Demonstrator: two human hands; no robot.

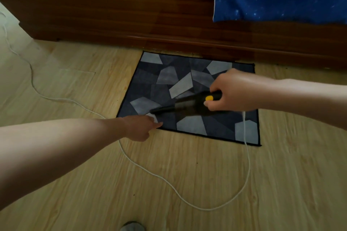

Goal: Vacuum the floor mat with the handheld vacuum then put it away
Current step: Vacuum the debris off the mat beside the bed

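The right hand (231, 92) is clamped round the handheld vacuum (187, 106), its nozzle low over the floor mat (216, 125). The left hand (139, 127) rests outstretched fingers on the mat's near left corner, gripping nothing.

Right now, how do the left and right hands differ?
The right hand grips the handheld vacuum; the left hand holds no tool and touches the mat at its near-left corner. The right hand is over the mat's right part; the left hand sits at its edge. Both reach toward the mat.
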